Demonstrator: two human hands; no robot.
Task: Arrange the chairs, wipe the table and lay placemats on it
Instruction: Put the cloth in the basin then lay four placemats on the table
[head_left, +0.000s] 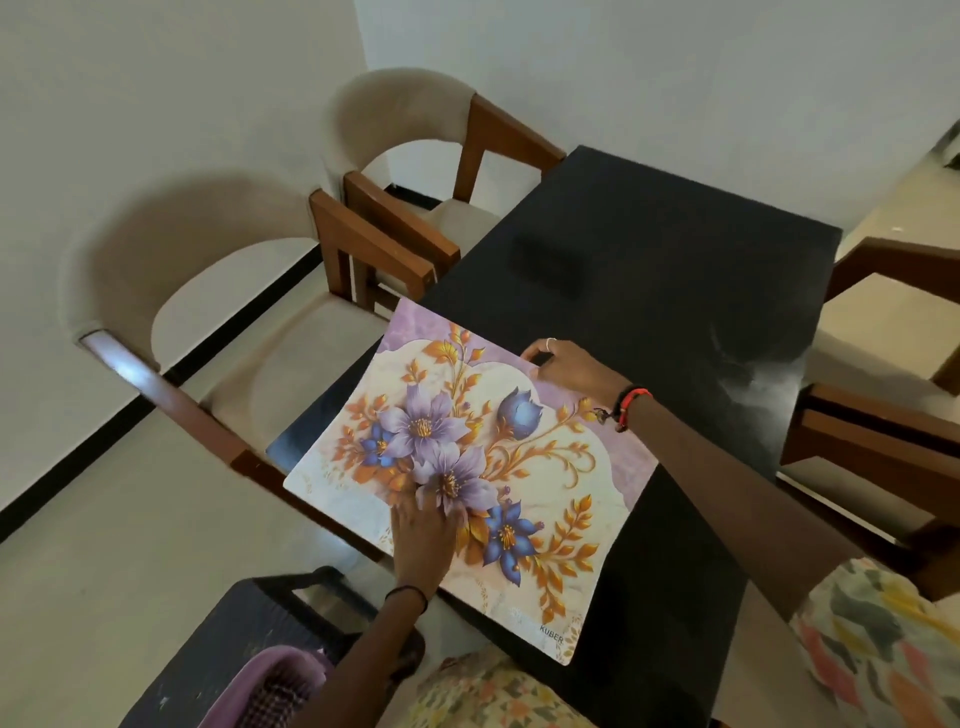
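Now, L hand (423, 535) flat on placemat (524, 457), R hand (571, 370) pinching far edge.

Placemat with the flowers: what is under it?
The black table shows around the placemat; whatever lies directly beneath is covered and cannot be seen. The left hand presses on top; the right hand pinches its far edge.

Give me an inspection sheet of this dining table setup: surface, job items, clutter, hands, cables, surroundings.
Surface: black table, pale sheen near right edge.
Job's things: floral placemat on the near end; chairs along both sides.
Clutter: purple basket with checked cloth, lower left.
Hands: left hand flat on the placemat; right hand pinches its far edge.
Cables: nothing seen.
Surroundings: white wall, pale floor.
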